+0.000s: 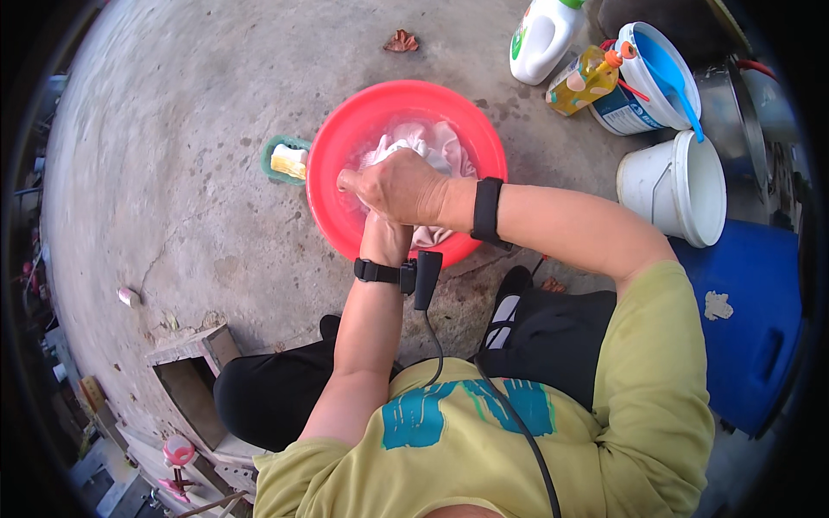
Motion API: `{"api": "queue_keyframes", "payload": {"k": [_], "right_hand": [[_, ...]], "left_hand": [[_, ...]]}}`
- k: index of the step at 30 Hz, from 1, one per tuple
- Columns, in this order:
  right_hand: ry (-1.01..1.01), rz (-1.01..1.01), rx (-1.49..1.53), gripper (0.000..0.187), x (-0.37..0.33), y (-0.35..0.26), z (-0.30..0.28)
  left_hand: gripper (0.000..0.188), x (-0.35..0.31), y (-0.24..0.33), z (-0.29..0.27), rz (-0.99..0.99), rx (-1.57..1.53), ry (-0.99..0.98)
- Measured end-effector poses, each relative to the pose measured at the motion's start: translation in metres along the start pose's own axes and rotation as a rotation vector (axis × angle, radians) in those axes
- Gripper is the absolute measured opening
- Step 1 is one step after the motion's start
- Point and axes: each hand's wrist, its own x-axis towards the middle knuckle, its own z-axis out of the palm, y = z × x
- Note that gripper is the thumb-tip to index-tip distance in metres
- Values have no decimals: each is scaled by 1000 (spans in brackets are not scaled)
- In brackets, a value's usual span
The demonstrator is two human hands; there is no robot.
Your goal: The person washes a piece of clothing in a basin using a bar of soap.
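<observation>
A red plastic basin [321, 177] stands on the concrete in front of me, with cloudy water and wet pale pink and white cloth [445, 147] in it. My right hand [401, 186] reaches across over the basin, its fingers curled in a fist against the bunched cloth. Beneath it, my left hand [380, 216] comes up from below; the right hand covers most of it, so its fingers are hidden. Both wrists wear black straps. Close to the basin's left rim lies a green soap dish [272, 164] with a white and yellowish bar [289, 161].
At the upper right stand a white detergent bottle [544, 39], a yellow liquid bottle [583, 82], a white bucket [622, 116] with a blue scoop [669, 69], and a second white bucket [656, 190]. A blue plastic box [734, 319] is at my right, a hollow block [194, 363] at my left.
</observation>
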Motion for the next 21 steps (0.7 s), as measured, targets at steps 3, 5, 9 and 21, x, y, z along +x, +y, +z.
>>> {"api": "queue_keyframes", "payload": {"k": [3,5,9,21], "right_hand": [[56,165,48,14,10,43,-2],[82,311,60,15,7,54,-2],[-33,104,-47,16,3,5,-4],[46,90,-8,12,0,4,0]], "left_hand": [[42,-1,14,12,8,-531,-108],[44,7,17,16,-59,-741,-154],[41,6,25,3,-56,-466,-66],[36,7,28,2,-139,-513,-8]]}}
